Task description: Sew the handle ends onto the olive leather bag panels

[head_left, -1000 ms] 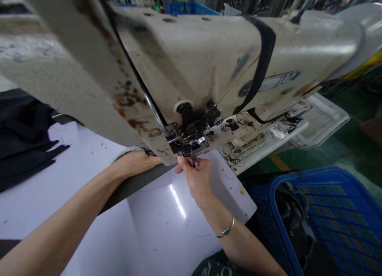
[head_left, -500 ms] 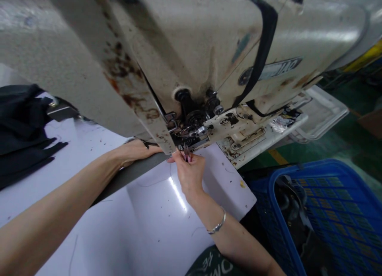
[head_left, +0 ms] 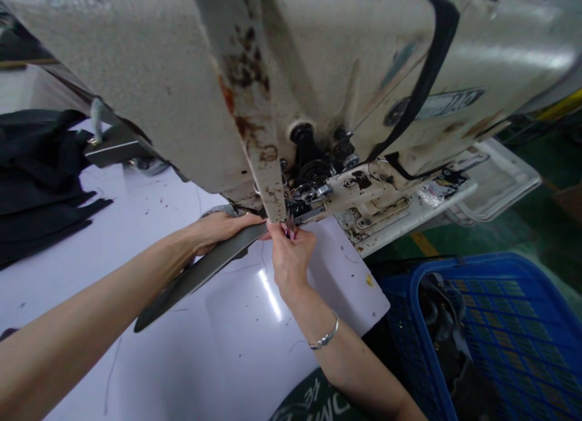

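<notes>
A long dark grey piece of material (head_left: 200,274) slants up from the white table top toward the needle area of the sewing machine (head_left: 313,184). Its far end is hidden behind the machine head and my hands. My left hand (head_left: 219,228) is closed on its upper edge, thumb on top and the other fingers mostly hidden beneath. Close by, my right hand (head_left: 294,260) is in a fist around small thread snips (head_left: 290,228) with a pinkish handle, their metal tips pointing up. Its thumb and forefinger come up against the end of the grey piece.
Black fabric pieces (head_left: 40,190) lie at the left of the white table (head_left: 182,360). At the right stands a blue plastic basket (head_left: 491,260) with dark items inside. Beyond the machine bed is a clear plastic tray (head_left: 509,178). Loose threads lie about.
The grey piece has swung and shifted toward the machine, so its near tapered end now shows. My left hand moved right, closer to my right hand, which still holds the snips. The view has shifted slightly.
</notes>
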Demonstrator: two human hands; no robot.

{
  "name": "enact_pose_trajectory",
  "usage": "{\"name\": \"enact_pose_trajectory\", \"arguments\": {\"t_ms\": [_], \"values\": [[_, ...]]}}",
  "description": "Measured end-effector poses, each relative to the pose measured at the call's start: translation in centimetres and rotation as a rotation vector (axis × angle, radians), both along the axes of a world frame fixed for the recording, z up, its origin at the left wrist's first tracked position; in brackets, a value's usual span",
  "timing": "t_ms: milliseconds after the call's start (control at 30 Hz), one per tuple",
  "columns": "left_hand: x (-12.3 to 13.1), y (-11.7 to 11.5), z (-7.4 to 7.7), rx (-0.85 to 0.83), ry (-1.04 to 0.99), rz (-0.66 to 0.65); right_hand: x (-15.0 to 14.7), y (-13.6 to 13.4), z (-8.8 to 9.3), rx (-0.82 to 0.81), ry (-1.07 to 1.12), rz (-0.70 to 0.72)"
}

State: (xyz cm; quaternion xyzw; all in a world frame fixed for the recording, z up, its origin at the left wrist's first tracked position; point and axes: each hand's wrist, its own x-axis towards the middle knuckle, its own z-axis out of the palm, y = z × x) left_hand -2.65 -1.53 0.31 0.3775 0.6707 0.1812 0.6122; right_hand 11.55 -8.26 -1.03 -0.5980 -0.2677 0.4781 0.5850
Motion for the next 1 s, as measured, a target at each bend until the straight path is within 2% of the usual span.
{"name": "enact_pose_trajectory", "arguments": {"t_ms": [100, 400, 567, 667, 867, 1000], "values": [[0.3, -0.6, 0.2, -0.115, -0.007, -0.083, -0.1, 0.0, -0.1, 0.019, 0.005, -0.007], [2.7, -3.0, 2.1, -0.109, -0.043, 0.195, -0.2, 0.0, -0.2, -0.011, -0.010, -0.016], [5.0, -5.4, 2.3, -0.045, -0.172, 0.366, 0.1, 0.0, -0.4, 0.000, 0.047, -0.044], [6.9, -6.7, 1.9, 0.055, -0.233, 0.506, 0.6, 0.0, -0.2, -0.005, 0.085, -0.044], [10.4, -8.0, 1.3, 0.277, -0.387, 0.677, 3.0, 0.0, 0.8, -0.033, 0.106, 0.068], [11.5, -8.1, 1.0, 0.305, -0.436, 0.768, 4.4, 0.5, 1.4, -0.043, 0.053, 0.144]]}}
